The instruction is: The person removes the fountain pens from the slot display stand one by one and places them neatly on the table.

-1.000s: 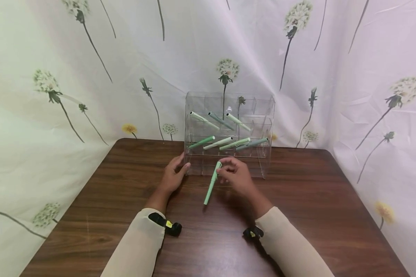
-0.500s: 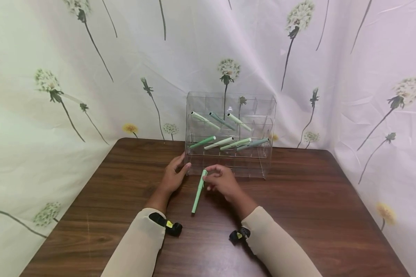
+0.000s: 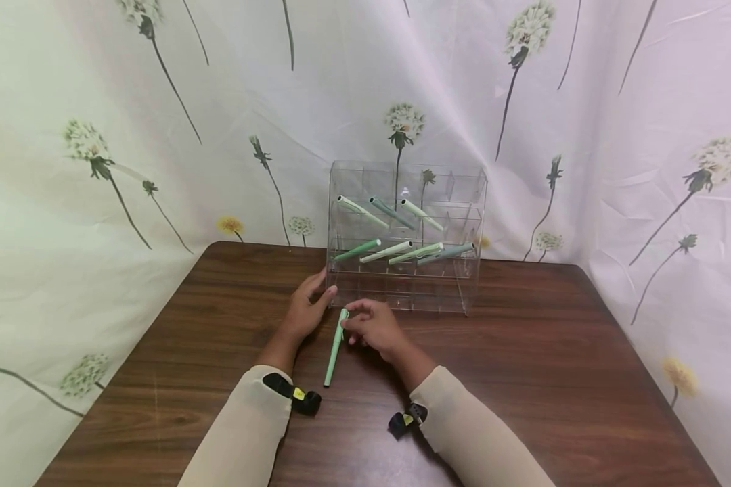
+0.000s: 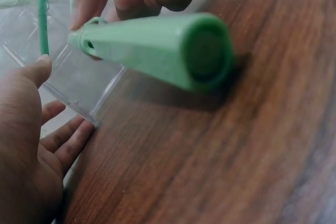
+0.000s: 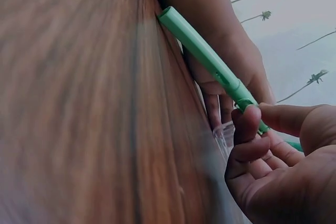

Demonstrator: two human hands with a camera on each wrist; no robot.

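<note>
My right hand (image 3: 374,330) pinches a light green pen (image 3: 335,352) by its clip end, thumb and fingertips together. The pen slants over the table, its other end pointing toward me; that end looms large in the left wrist view (image 4: 142,48). My left hand (image 3: 306,311) rests against the left side of a clear acrylic pen rack (image 3: 402,274), thumb near the front edge and fingers stretched along the side. Three pens lean in a middle tier, among them a grey-green pen (image 3: 392,213). Several more lie in the tier below, including a darker green pen (image 3: 357,250).
The rack stands near the back edge of a brown wood-grain table (image 3: 554,352). Behind it hangs a white cloth (image 3: 280,101) printed with dandelions. A strapped black device (image 3: 304,400) sits on each wrist.
My right hand has carried the light green pen left and toward me, away from the rack's front. The left hand stays at the rack's side, and the racked pens have not moved.
</note>
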